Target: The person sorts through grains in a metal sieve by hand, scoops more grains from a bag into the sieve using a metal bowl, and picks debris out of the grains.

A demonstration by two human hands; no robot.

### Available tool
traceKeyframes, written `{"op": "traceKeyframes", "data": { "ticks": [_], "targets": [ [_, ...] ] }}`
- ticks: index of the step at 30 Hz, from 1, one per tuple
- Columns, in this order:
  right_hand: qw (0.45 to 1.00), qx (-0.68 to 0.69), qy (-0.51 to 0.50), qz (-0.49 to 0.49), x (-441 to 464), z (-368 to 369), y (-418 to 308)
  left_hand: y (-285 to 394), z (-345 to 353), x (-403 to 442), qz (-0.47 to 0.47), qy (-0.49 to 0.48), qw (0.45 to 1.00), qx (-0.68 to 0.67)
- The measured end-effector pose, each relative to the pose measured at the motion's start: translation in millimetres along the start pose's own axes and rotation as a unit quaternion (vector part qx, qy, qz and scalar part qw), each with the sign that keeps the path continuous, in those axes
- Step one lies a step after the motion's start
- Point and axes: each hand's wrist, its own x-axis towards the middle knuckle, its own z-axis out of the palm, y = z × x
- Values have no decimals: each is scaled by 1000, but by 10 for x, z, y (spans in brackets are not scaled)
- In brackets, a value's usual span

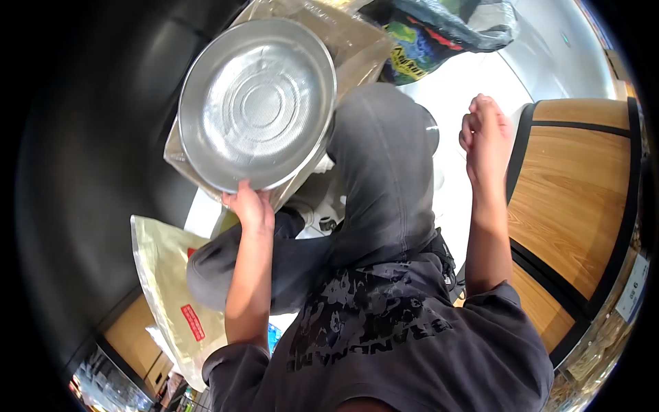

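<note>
A round, shiny metal basin (264,103) with finely textured walls and ringed circles on its bottom is at the upper left. Its near rim is gripped by my left hand (251,207), thumb over the edge and the other fingers largely hidden underneath. Beneath the basin shows a brown cardboard box (357,51) with clear plastic about it. My right hand (486,130) is raised at the right, away from the basin, between my knee and a wood-faced cabinet. Its fingers are curled closed, and no object shows in them.
A dark printed plastic bag (425,44) lies at the top. To the right is the wooden cabinet (573,185) with black edging. A pale yellow bag (168,275) with a red label stands at lower left, beside my bent leg. A dark panel (103,151) rises at the left.
</note>
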Motion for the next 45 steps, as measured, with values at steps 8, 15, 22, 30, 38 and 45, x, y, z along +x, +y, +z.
{"op": "traceKeyframes", "data": {
  "ticks": [8,15,22,30,38,45],
  "targets": [
    [813,-459,197,299,895,-1460,3195,-8,-96,31,-28,-6,1000,-3],
    [871,-55,188,451,694,-1322,3551,644,-353,-522,192,62,976,86],
    [909,-108,167,367,778,-1684,3577,1477,-1342,-970,435,269,713,481],
    [940,-3,151,306,979,-2522,2838,1717,-1668,-1270,308,321,454,772],
    [950,-147,-47,270,983,-2950,969,1825,-1774,-1758,310,288,461,780],
    [942,-230,-204,134,363,-2380,-1113,1543,-1777,-2182,368,268,504,734]
  ]
}}
